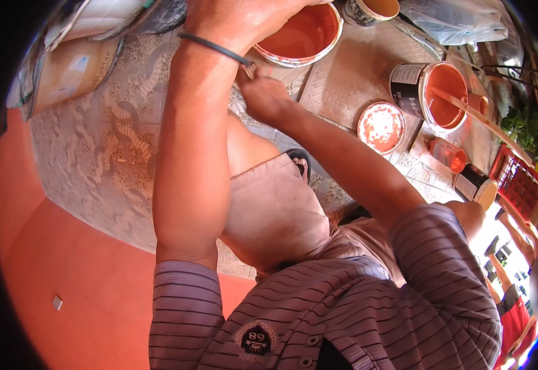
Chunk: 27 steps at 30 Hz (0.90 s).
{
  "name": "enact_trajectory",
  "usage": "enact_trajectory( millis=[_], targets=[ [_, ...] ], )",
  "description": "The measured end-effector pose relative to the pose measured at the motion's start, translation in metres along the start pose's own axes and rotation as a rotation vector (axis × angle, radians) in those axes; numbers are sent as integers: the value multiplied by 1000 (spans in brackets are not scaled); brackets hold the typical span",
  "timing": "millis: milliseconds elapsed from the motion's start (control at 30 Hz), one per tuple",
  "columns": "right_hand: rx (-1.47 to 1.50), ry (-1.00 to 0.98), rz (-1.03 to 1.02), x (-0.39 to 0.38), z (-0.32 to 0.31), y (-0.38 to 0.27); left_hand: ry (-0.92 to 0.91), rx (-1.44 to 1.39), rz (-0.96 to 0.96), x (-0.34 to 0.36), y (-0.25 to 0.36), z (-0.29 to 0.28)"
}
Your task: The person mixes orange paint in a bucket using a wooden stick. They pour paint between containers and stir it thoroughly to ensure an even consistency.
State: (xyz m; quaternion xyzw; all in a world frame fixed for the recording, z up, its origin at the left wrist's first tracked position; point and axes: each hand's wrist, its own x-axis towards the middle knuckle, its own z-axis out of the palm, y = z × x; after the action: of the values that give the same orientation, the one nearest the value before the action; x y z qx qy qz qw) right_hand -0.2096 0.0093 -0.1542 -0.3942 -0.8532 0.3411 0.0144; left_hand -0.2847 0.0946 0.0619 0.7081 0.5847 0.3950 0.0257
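Note:
My left hand (250, 21), with a dark band at the wrist, reaches over the near left rim of an open bucket of orange-red paint (303, 37). Its fingers are cut off by the top edge of the picture. My right hand (264, 95) is closed just below that bucket, close behind the left wrist. Whatever it grips is hidden by the left forearm. To the right, a dark-labelled paint bucket (403, 92) stands tilted in view with a wooden stick (485, 120) leaning out of it. A round paint-smeared lid (381, 127) lies between the two buckets.
Smaller containers, a red-stained tub (446, 153) and a dark-labelled can (474, 188), are at right by a red crate (519, 179) and green plants (531, 132). Clear plastic sheeting (457, 21) lies at top right. An orange wall (84, 265) borders the patterned tiles (96, 142).

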Motion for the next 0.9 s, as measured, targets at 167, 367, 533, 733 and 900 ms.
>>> enact_trajectory(
  millis=[167, 367, 533, 733, 900],
  targets=[
    [-223, -51, 79, 71, 63, 2, -55, -82, -162, 1, 12, -15],
    [-70, -327, 69, 53, 48, -16, -48, -57, -208, -1, 1, -13],
    [564, 149, -35, 64, 70, -20, -15, -13, -107, -1, 4, -17],
    [1889, 51, 788, 92, 93, 30, -9, 26, -89, -13, 10, -6],
    [2178, 168, 1038, 44, 74, 16, -22, 6, -59, -4, 6, -7]
  ],
)
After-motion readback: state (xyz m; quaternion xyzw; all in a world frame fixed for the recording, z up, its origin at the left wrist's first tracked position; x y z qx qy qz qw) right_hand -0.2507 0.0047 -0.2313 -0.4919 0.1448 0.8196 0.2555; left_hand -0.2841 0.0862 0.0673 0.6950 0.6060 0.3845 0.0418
